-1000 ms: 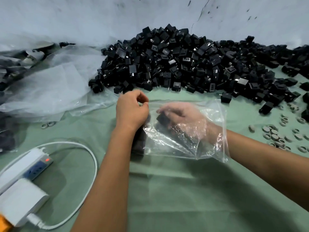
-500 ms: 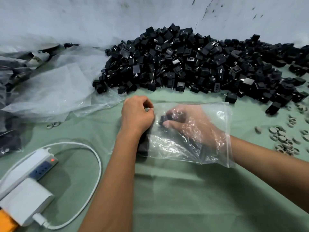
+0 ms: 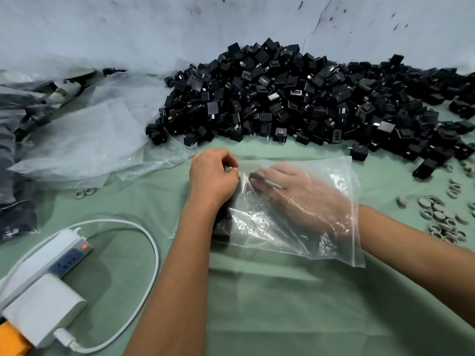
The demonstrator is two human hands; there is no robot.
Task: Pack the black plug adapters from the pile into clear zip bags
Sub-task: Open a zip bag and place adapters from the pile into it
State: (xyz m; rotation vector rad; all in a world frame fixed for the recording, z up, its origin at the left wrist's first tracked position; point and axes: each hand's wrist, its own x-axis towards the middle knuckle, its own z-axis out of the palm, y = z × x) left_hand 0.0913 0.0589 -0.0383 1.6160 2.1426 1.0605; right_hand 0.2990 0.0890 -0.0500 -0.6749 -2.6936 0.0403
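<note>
A big pile of black plug adapters (image 3: 295, 98) lies against the wall at the back. A clear zip bag (image 3: 334, 176) lies flat on the green cloth in front of it. My left hand (image 3: 210, 178) is curled and pinches the bag's left end. Under that wrist, a few adapters (image 3: 222, 224) sit inside the bag. My right hand (image 3: 303, 199) is deep inside the bag through its right-hand mouth. Its fingers are nearly straight, and the tips touch one black adapter (image 3: 253, 176) close to my left hand.
Loose clear plastic sheets (image 3: 84, 145) spread at the left, with dark filled bags (image 3: 15, 214) beyond them. A white power strip (image 3: 51, 255), a white charger (image 3: 43, 314) and a looped cable lie front left. Several grey rings (image 3: 437, 217) and stray adapters (image 3: 425, 168) lie at the right.
My right hand has pushed further left inside the bag and flattened out, carrying the adapter up to the left end. My left hand stayed pinched on that end.
</note>
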